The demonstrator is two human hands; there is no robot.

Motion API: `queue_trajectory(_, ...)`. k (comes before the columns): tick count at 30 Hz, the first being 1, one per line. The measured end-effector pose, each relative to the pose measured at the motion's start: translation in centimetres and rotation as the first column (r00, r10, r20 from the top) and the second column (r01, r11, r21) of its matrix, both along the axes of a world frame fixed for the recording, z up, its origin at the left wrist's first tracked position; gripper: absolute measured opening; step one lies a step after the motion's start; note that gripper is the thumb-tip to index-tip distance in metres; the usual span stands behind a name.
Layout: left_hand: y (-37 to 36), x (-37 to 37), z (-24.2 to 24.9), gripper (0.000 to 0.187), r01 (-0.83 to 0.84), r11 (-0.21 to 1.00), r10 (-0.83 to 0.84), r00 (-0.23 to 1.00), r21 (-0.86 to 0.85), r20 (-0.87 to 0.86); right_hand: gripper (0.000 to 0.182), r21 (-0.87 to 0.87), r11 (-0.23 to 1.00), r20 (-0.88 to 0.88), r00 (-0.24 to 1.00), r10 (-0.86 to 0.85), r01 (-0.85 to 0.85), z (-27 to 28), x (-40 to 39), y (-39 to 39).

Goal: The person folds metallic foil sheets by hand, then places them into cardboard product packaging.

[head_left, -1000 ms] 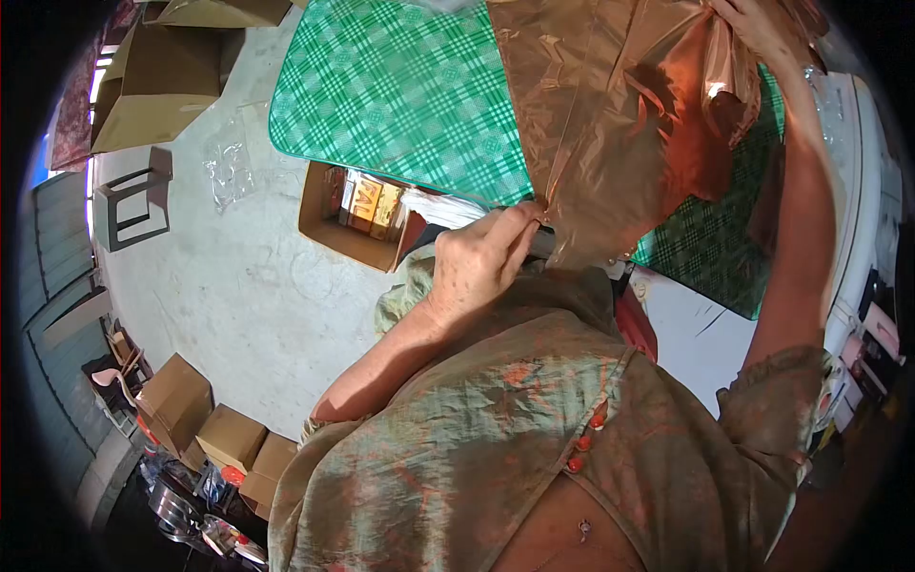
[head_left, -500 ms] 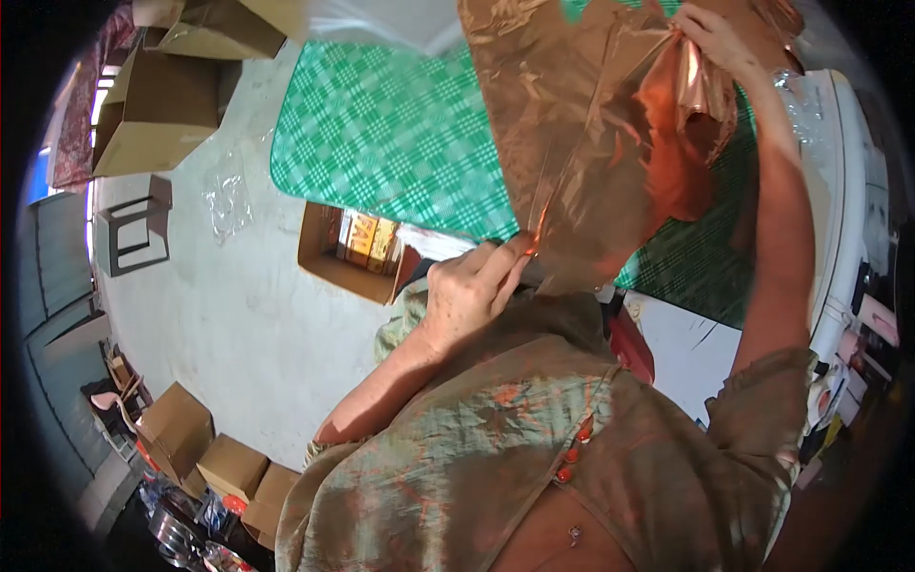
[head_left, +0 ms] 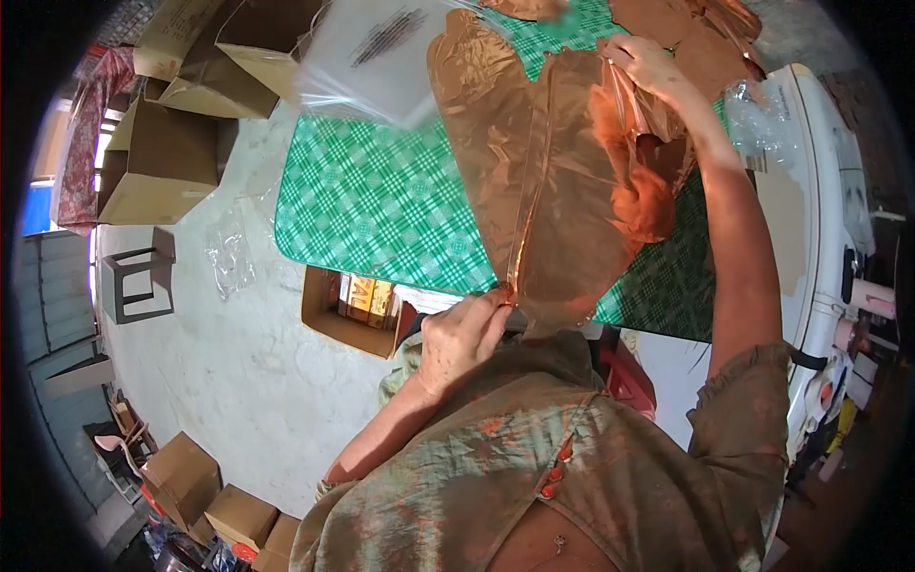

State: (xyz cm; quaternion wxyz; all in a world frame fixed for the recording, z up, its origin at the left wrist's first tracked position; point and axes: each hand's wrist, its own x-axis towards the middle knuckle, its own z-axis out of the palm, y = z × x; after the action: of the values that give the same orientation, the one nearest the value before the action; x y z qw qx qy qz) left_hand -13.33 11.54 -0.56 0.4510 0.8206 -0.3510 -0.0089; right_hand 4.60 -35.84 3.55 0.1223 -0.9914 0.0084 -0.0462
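A shiny copper-coloured foil (head_left: 577, 181), flat and creased like a deflated foil balloon, stretches between my two hands above the green checked table cover (head_left: 372, 205). My left hand (head_left: 460, 336) pinches its near edge, where a bright fold runs upward. At the far right edge, my right hand (head_left: 650, 69) grips a gathered part of the foil. Below that hand the foil hangs in glossy orange-lit folds, and its underside is hidden. More copper foil pieces (head_left: 658, 21) lie at the far end of the table.
Clear plastic sheets (head_left: 372, 62) overlap the table's far left corner. An open carton (head_left: 324, 319) stands by the near left edge. Larger cardboard boxes (head_left: 167, 162) and a grey stool (head_left: 138, 281) are on the floor at left. A white appliance (head_left: 805, 210) borders the right side.
The view has tilted up, showing more of the table's far side. The foil now lies flatter and smoother, and both hands still grip it.
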Motion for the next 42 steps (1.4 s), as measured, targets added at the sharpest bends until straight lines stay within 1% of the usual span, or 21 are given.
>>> queue_trajectory(4,0.2,-0.2,0.4,0.02,-0.008,1.0,0.006,0.995,-0.015,-0.1,0.044,-0.124,0.988,-0.128,0.986,-0.105,0.089,-0.3,0.5,0.3)
queue_trajectory(7,0.1,0.0,0.3,0.019,-0.014,1.0,0.01,0.992,-0.027,-0.128,0.048,-0.122,0.988,-0.058,0.993,-0.106,0.098,-1.0,0.5,0.6)
queue_trajectory(11,-0.1,0.1,1.1,0.019,-0.032,0.999,0.032,0.984,0.003,-0.176,0.04,-0.174,0.981,-0.014,0.996,-0.094,0.09,-2.4,0.9,0.0)
queue_trajectory(13,-0.2,0.0,1.2,0.018,-0.073,0.997,0.068,0.972,-0.013,-0.224,0.036,-0.196,0.977,-0.011,0.996,-0.089,0.085,-2.6,0.7,-0.2)
queue_trajectory(14,-0.1,-0.3,1.3,0.018,-0.099,0.995,0.092,0.953,-0.009,-0.29,0.039,-0.15,0.983,-0.039,0.993,-0.112,0.105,-1.0,0.2,1.3)
queue_trajectory(15,0.1,-0.5,1.3,0.018,-0.126,0.992,0.116,0.929,-0.007,-0.351,0.039,-0.163,0.984,-0.032,0.997,-0.076,0.07,-1.1,0.4,1.1)
queue_trajectory(16,0.2,-0.7,1.2,0.015,-0.153,0.988,0.133,0.933,-0.032,-0.334,0.039,-0.178,0.983,-0.023,0.999,-0.041,0.036,-1.4,0.6,0.5)
queue_trajectory(18,0.7,-1.1,1.1,0.012,-0.15,0.989,0.14,0.936,-0.005,-0.322,0.039,-0.203,0.978,-0.024,0.999,0.039,-0.043,-1.8,1.0,-0.2)
queue_trajectory(19,0.8,-1.1,1.3,0.012,-0.147,0.989,0.142,0.939,0.006,-0.313,0.039,-0.197,0.98,-0.023,0.999,0.022,-0.026,-2.0,1.0,-0.4)
queue_trajectory(20,0.9,-1.2,1.8,0.017,-0.134,0.99,0.142,0.927,0.047,-0.347,0.039,-0.192,0.981,-0.02,1.0,0.004,-0.008,-2.2,1.1,-0.6)
queue_trajectory(22,0.8,-1.1,2.4,0.023,-0.029,0.989,0.092,0.881,0.142,-0.464,0.037,-0.2,0.98,-0.038,0.999,-0.031,0.023,-2.1,1.2,-0.5)
queue_trajectory(23,0.8,-1.2,2.5,0.026,0.029,0.983,0.072,0.85,0.182,-0.522,0.036,-0.224,0.974,-0.033,0.999,0.029,-0.035,-2.3,1.3,-0.7)
queue_trajectory(24,0.6,-1.4,2.0,0.032,0.071,0.981,0.057,0.783,0.18,-0.62,0.035,-0.248,0.964,-0.028,0.996,0.088,-0.092,-2.6,1.5,-1.3)
queue_trajectory(25,0.4,-1.5,1.8,0.032,0.093,0.985,0.027,0.747,0.145,-0.664,0.035,-0.274,0.95,-0.024,0.989,0.147,-0.148,-2.9,1.6,-1.8)
queue_trajectory(27,-0.2,-1.5,1.5,0.03,0.13,0.989,-0.034,0.668,0.071,-0.743,0.033,-0.297,0.94,-0.043,0.985,0.164,-0.169,-3.3,1.9,-2.5)
queue_trajectory(28,-0.2,-1.9,0.6,0.028,0.108,0.994,-0.076,0.646,-0.008,-0.76,0.033,-0.308,0.934,-0.053,0.984,0.172,-0.18,-3.4,1.9,-2.7)
queue_trajectory(31,-0.1,-2.0,-0.1,0.027,0.044,0.995,-0.098,0.656,-0.092,-0.748,0.032,-0.272,0.943,-0.06,0.982,0.18,-0.19,-3.3,1.8,-2.7)
queue_trajectory(34,0.4,-1.3,-0.3,0.029,0.048,0.998,-0.063,0.589,-0.043,-0.805,0.031,-0.256,0.956,-0.055,0.989,0.134,-0.144,-2.7,1.7,-2.3)
queue_trajectory(37,0.5,-1.0,-0.2,0.029,0.078,0.997,-0.055,0.578,-0.012,-0.815,0.033,-0.226,0.97,-0.084,0.994,0.07,-0.087,-2.0,1.4,-1.5)
queue_trajectory(40,0.7,-0.9,0.6,0.026,0.107,0.99,-0.009,0.714,0.096,-0.701,0.036,-0.237,0.971,-0.098,0.995,-0.036,0.012,-1.7,1.0,-0.8)
queue_trajectory(42,0.6,-0.9,2.1,0.022,-0.005,0.991,0.082,0.813,0.135,-0.576,0.038,-0.262,0.965,-0.12,0.993,-0.02,-0.012,-1.4,1.2,-0.6)
